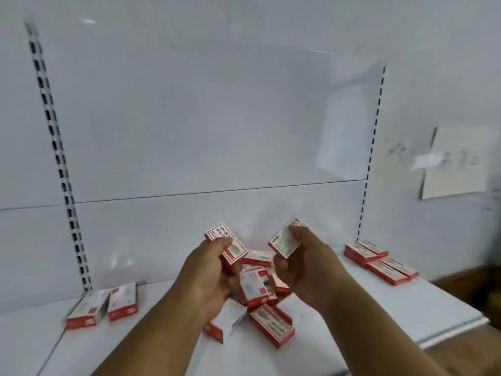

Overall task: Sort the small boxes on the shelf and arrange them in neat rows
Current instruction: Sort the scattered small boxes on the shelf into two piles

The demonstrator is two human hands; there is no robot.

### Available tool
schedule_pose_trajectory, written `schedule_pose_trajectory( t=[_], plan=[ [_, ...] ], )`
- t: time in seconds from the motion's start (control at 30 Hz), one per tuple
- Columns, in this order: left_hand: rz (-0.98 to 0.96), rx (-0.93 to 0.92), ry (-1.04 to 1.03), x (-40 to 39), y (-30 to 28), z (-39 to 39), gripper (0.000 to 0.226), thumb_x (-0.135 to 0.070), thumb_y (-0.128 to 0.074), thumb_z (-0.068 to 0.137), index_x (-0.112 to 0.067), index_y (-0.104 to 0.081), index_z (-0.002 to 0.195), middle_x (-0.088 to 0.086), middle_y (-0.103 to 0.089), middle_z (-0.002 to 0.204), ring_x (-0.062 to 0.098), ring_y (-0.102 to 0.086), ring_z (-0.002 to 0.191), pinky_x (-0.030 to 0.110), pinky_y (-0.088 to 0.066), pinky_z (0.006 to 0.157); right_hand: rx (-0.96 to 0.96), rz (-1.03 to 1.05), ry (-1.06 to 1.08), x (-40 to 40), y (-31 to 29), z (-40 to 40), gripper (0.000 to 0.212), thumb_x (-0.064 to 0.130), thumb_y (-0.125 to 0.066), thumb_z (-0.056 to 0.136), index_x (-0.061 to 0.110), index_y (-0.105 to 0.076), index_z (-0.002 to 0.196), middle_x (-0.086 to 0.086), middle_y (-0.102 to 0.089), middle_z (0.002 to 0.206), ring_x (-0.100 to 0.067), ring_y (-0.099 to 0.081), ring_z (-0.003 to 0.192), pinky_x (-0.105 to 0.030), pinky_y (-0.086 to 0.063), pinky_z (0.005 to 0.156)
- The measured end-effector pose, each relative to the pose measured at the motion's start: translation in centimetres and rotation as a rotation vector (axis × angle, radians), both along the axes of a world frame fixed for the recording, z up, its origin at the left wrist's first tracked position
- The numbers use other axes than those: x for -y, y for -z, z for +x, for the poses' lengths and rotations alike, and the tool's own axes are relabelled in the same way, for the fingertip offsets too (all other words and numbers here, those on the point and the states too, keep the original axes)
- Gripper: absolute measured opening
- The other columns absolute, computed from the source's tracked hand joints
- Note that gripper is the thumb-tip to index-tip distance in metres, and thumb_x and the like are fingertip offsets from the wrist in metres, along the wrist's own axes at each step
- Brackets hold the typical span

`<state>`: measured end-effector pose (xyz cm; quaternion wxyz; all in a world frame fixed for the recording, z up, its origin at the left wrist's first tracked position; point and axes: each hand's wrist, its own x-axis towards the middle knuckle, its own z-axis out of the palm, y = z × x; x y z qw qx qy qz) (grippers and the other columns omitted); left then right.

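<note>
By the left hand (208, 270) and right hand (303, 267), one red-and-white box each (226, 244) (288, 238) is being pinched above the pile (257, 289) at lower centre.

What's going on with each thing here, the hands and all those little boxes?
Left hand: grips a box, held up.
Right hand: grips another box, held up.
Middle pile: jumbled, unsorted.
Left boxes: side by side.
Right boxes: stacked, roughly aligned.
Shelf: bears all of them.

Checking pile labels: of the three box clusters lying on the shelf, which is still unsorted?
The middle heap, below the left hand and right hand: its boxes lie jumbled at mixed angles. The left group and right group lie aligned.
</note>
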<state>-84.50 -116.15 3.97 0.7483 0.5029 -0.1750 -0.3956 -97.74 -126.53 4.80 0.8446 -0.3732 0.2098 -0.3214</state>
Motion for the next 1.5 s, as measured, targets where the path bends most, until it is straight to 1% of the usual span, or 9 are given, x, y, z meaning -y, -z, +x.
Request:
schedule_pose_trajectory(
  t=[0.1, 0.2, 0.37, 0.6, 0.73, 0.97, 1.13, 1.33, 1.5],
  plan=[
    [0.119, 0.157, 0.068, 2.3, 0.6, -4.1, 0.007, -0.011, -0.053, 0.094, -0.010, -0.052, 0.087, 0.006, -0.054, 0.055, 0.015, -0.044, 0.046, 0.022, -0.032, 0.039, -0.127, -0.182, 0.152, 1.2, 0.8, -4.4, 0.017, 0.020, -0.058, 0.097, 0.009, -0.057, 0.084, -0.005, -0.054, 0.057, -0.013, -0.040, 0.043, -0.017, -0.031, 0.034],
    [0.132, 0.324, 0.110, 4.5, 0.6, -8.2, 0.008, -0.007, -0.056, 0.093, -0.011, -0.061, 0.097, 0.010, -0.068, 0.075, 0.017, -0.053, 0.055, 0.027, -0.041, 0.046, -0.192, -0.333, 0.222, 2.7, 1.5, -8.2, 0.018, 0.019, -0.056, 0.099, 0.009, -0.064, 0.087, -0.004, -0.059, 0.058, -0.013, -0.040, 0.044, -0.019, -0.033, 0.037],
    [0.103, 0.550, 0.127, 9.5, 0.2, -14.2, 0.024, -0.011, -0.048, 0.096, -0.019, -0.063, 0.113, 0.006, -0.073, 0.097, 0.020, -0.067, 0.068, 0.028, -0.049, 0.056, -0.336, -0.550, 0.243, 8.2, 2.1, -14.4, 0.024, 0.008, -0.043, 0.101, 0.008, -0.066, 0.109, -0.019, -0.071, 0.085, -0.021, -0.054, 0.054, -0.029, -0.043, 0.048],
    [0.268, 0.742, -0.073, 18.3, 1.1, -20.0, 0.027, -0.017, -0.068, 0.087, -0.025, -0.059, 0.110, -0.005, -0.071, 0.091, 0.013, -0.070, 0.076, 0.030, -0.055, 0.062, -0.620, -0.884, 0.354, 18.9, 1.8, -20.6, 0.008, 0.016, -0.066, 0.092, 0.018, -0.069, 0.099, 0.001, -0.075, 0.076, -0.004, -0.064, 0.049, -0.020, -0.045, 0.046],
    [0.351, 0.778, -0.154, 21.3, 2.2, -22.1, 0.034, -0.017, -0.073, 0.086, -0.030, -0.055, 0.112, -0.007, -0.071, 0.087, 0.009, -0.068, 0.079, 0.031, -0.054, 0.071, -0.702, -0.982, 0.261, 22.7, 3.1, -21.3, 0.008, 0.019, -0.069, 0.090, 0.018, -0.071, 0.098, 0.006, -0.074, 0.076, -0.006, -0.068, 0.062, -0.025, -0.051, 0.057],
    [0.492, 0.790, -0.200, 23.9, 3.8, -23.2, 0.029, -0.017, -0.072, 0.086, -0.028, -0.058, 0.109, -0.005, -0.072, 0.093, 0.012, -0.069, 0.085, 0.035, -0.057, 0.080, -0.755, -1.049, 0.159, 26.1, 4.4, -21.6, 0.006, 0.023, -0.066, 0.092, 0.022, -0.071, 0.088, 0.007, -0.074, 0.078, -0.007, -0.069, 0.067, -0.024, -0.051, 0.057],
    [0.712, 0.960, -0.217, 24.9, 4.7, -23.1, 0.025, -0.021, -0.078, 0.076, -0.025, -0.063, 0.096, -0.004, -0.067, 0.099, 0.017, -0.065, 0.095, 0.037, -0.055, 0.088, -1.019, -1.244, 0.027, 27.4, 5.2, -20.5, 0.025, 0.025, -0.060, 0.091, 0.008, -0.070, 0.077, -0.002, -0.066, 0.065, -0.013, -0.054, 0.052, -0.023, -0.039, 0.049],
    [0.710, 0.969, -0.262, 25.3, 4.9, -23.4, 0.028, -0.020, -0.080, 0.072, -0.023, -0.062, 0.094, -0.002, -0.065, 0.096, 0.018, -0.065, 0.090, 0.040, -0.058, 0.082, -1.022, -1.341, 0.047, 27.4, 5.2, -20.1, 0.009, 0.021, -0.061, 0.090, 0.014, -0.067, 0.090, 0.000, -0.069, 0.085, -0.016, -0.065, 0.074, -0.027, -0.052, 0.062],
    [0.690, 1.025, -0.310, 25.1, 5.1, -23.1, 0.021, -0.026, -0.074, 0.082, -0.023, -0.060, 0.098, -0.006, -0.064, 0.095, 0.014, -0.064, 0.087, 0.030, -0.055, 0.073, -0.991, -1.467, 0.147, 26.8, 5.4, -20.1, 0.021, 0.019, -0.045, 0.095, 0.018, -0.066, 0.094, -0.004, -0.063, 0.100, -0.018, -0.063, 0.083, -0.029, -0.052, 0.068]
  ],
)
